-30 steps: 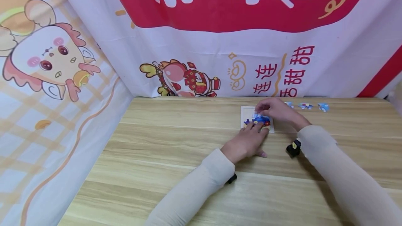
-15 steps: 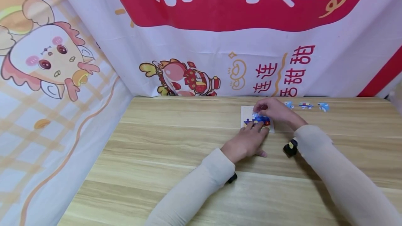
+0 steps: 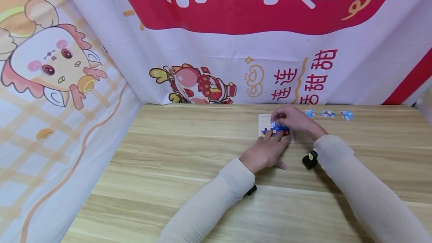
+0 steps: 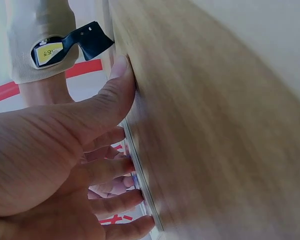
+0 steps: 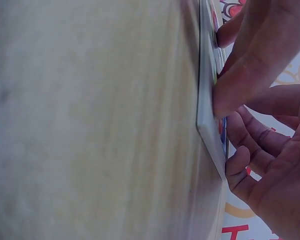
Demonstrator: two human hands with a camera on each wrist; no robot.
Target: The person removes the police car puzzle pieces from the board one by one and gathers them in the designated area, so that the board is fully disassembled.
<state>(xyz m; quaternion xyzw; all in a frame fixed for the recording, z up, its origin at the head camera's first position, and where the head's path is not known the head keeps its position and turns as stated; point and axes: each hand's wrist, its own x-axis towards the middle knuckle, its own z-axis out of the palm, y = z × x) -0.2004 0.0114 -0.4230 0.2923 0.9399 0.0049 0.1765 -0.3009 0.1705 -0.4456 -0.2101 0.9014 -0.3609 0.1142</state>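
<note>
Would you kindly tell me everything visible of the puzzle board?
The puzzle board is a thin, pale rectangle, perhaps wood or card, lying flat near the far edge of the table. It shows a blue picture with some red; its upper left is bare. The left hand rests its fingers on the near side; the right hand curls over it, hiding part.

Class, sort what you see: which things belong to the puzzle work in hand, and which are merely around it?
Belongs to the job:
puzzle board
blue picture pieces on it
three loose pieces off to the right
left hand, at its near edge
right hand, over it

Merely around:
printed cloth
black wrist devices
</note>
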